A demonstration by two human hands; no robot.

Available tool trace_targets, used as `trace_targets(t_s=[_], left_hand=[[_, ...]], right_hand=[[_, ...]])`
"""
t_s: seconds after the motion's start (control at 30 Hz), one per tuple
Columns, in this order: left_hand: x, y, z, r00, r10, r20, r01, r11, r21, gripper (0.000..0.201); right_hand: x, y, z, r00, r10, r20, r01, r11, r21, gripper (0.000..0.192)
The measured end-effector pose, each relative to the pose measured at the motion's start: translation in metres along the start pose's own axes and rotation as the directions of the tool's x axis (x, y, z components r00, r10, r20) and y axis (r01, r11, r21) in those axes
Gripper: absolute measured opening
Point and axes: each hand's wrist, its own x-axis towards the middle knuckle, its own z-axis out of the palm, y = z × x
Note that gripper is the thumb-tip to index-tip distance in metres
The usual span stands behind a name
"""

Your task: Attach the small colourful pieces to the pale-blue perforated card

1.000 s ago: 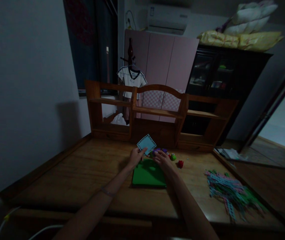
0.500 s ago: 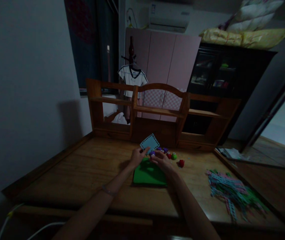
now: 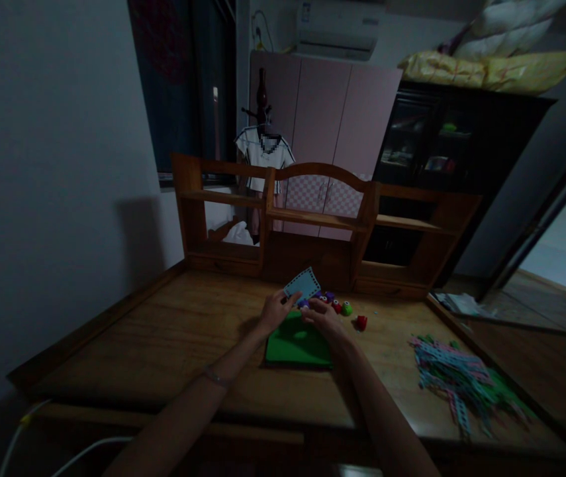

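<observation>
My left hand [image 3: 275, 310] pinches a light blue square card with punched edges [image 3: 303, 283] and holds it tilted above the wooden desk [image 3: 173, 338]. My right hand [image 3: 323, 314] is closed around a small purple craft punch [image 3: 304, 304] right beside the card's lower edge. Both hands hover over the far end of a green sheet stack [image 3: 296, 344] lying flat on the desk. Just behind my right hand sit a red punch [image 3: 335, 306], a green punch [image 3: 346, 308] and another red punch [image 3: 361, 322].
A heap of punched paper strips in pink, blue and green [image 3: 461, 384] lies at the right of the desk. A wooden shelf unit [image 3: 322, 225] stands along the desk's back edge. A white cable [image 3: 54, 457] hangs off the near left edge.
The blue card has tilted and sunk lower toward the purple punch. My right hand has drawn the punch in toward the card's edge. The view shifted slightly.
</observation>
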Motion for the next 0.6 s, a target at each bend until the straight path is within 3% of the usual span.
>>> trace_targets(t_s=[0.33, 0.6], left_hand=[[0.0, -0.006, 0.005, 0.996, 0.033, 0.089, -0.04, 0.996, 0.083, 0.035], [0.001, -0.008, 0.005, 0.994, 0.069, 0.081, -0.074, 0.995, 0.063, 0.031]], right_hand=[[-0.006, -0.013, 0.004, 0.996, -0.065, 0.053, 0.075, 0.978, -0.196, 0.031], [-0.008, -0.013, 0.004, 0.995, -0.087, 0.04, 0.095, 0.949, -0.302, 0.026]])
